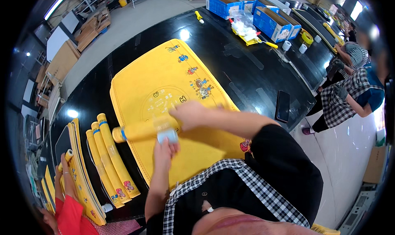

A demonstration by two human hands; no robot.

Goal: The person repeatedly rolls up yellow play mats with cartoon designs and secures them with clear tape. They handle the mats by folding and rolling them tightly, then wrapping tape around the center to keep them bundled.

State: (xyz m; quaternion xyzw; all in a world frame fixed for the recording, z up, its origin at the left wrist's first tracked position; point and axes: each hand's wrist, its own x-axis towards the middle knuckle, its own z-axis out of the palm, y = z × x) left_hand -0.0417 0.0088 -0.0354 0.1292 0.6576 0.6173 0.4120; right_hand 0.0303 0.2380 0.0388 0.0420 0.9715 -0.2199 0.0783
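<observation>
A yellow printed mat point(164, 74) lies flat on the black table point(247, 70). On it rests a rolled yellow mat point(135, 131), lying crosswise. My right hand point(190, 113) grips the right end of this roll from above. Just below, my left hand point(164, 146) holds a light blue tape roll point(167, 135) against the rolled mat, with a clear strip of tape over the roll. Both hands are blurred by motion.
Three rolled, taped mats point(111, 161) lie left of me beside a stack of flat yellow mats point(82, 181). Another person's hand point(66, 177) with a red sleeve rests there. A black phone point(282, 106), blue boxes point(267, 23) and co-workers point(349, 95) are to the right.
</observation>
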